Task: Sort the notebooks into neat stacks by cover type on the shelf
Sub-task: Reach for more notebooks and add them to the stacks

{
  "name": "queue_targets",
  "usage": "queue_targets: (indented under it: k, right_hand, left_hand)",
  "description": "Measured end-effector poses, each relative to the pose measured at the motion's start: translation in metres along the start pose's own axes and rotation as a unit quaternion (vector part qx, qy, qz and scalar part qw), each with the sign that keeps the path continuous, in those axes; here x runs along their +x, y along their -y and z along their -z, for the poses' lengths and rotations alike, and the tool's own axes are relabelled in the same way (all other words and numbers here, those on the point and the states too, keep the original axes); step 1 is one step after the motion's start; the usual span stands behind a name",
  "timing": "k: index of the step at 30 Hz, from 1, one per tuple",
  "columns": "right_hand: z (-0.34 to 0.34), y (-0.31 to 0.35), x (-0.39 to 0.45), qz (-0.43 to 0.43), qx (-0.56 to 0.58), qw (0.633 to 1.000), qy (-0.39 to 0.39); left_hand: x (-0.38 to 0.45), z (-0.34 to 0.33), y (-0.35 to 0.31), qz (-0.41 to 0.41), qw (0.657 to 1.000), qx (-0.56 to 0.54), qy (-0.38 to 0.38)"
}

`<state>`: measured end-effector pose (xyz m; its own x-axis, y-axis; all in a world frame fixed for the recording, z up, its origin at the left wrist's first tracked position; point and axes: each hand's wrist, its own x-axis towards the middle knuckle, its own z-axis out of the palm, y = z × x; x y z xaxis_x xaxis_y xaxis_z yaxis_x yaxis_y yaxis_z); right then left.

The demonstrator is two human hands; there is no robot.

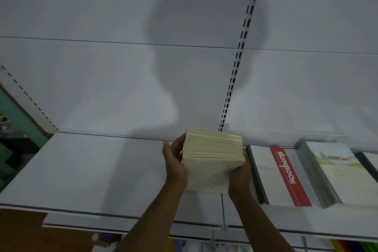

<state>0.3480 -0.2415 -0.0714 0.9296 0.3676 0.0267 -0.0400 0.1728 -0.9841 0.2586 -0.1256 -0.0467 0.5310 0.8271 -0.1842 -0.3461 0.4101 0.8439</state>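
The left hand and right hand grasp a cream stack from both sides, over the white shelf. Just right of the stack lies a red-band notebook, then a landscape notebook.

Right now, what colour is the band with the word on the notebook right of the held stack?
Red with white lettering, on the notebook; the head view shows it.
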Motion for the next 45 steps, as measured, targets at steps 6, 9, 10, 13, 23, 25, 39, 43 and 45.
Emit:
queue_targets:
  k: [6, 9, 10, 13, 23, 25, 39, 43, 45]
  right_hand:
    - [0.007, 0.001, 0.003, -0.034, -0.015, 0.997, 0.071]
    - [0.010, 0.001, -0.002, -0.051, -0.011, 0.996, 0.073]
    - [0.011, 0.001, -0.005, -0.052, -0.013, 0.996, 0.070]
    - [0.011, 0.001, -0.009, -0.049, -0.018, 0.997, 0.058]
    - [0.007, 0.003, -0.008, -0.005, -0.011, 1.000, 0.027]
    - [0.006, 0.000, -0.010, -0.007, -0.009, 1.000, 0.016]
    - [-0.011, 0.010, 0.027, -0.125, -0.043, 0.988, -0.074]
    - [-0.012, 0.016, 0.027, -0.152, -0.037, 0.986, -0.051]
    - [-0.014, 0.019, 0.029, -0.175, -0.029, 0.982, -0.058]
  left_hand:
    - [0.014, 0.004, 0.000, 0.043, 0.994, 0.050, 0.089]
    - [0.017, 0.006, -0.002, 0.070, 0.989, 0.068, 0.111]
    - [0.016, 0.008, -0.001, 0.073, 0.988, 0.077, 0.115]
    - [0.012, 0.014, 0.003, 0.096, 0.987, 0.091, 0.093]
    - [-0.013, 0.010, 0.008, 0.040, 0.998, 0.032, 0.028]
    - [-0.014, 0.015, 0.011, 0.034, 0.998, 0.026, 0.036]
    - [-0.018, 0.045, 0.011, -0.044, 0.940, 0.219, 0.259]
    - [-0.005, 0.055, 0.011, -0.051, 0.916, 0.307, 0.252]
    - [0.003, 0.052, 0.007, -0.065, 0.919, 0.331, 0.204]
